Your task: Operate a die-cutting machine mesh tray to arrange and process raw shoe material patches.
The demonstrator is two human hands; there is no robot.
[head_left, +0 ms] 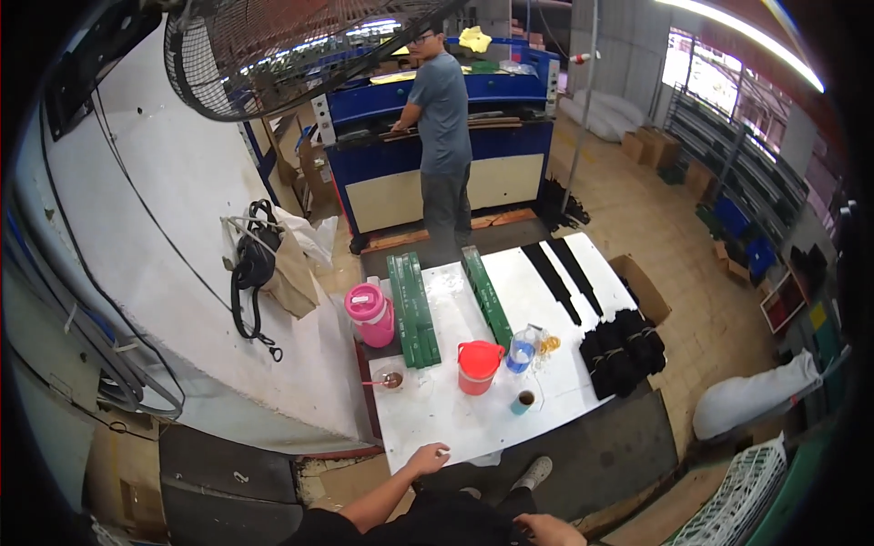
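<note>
My left hand [429, 458] is at the front edge of the white table [446, 423], its fingers loosely stretched with nothing in them. Low in the picture, beside my dark clothing, is my right hand [551, 530]; its fingers are partly hidden. On the table beyond my hands are a red lidded cup [478, 369], a clear bottle with blue [520, 353], a small blue cup with dark contents [523, 401] and a clear cup with a red spoon [391, 379]. A pink jug [370, 316] stands at the left edge.
Green bars [415, 314] and another green bar [487, 296] lie lengthwise on the table. Black strips [562, 273] and tied black bundles [623, 351] lie at its right. A person [442, 127] stands at a blue machine [505, 136]. A fan [273, 55] hangs overhead.
</note>
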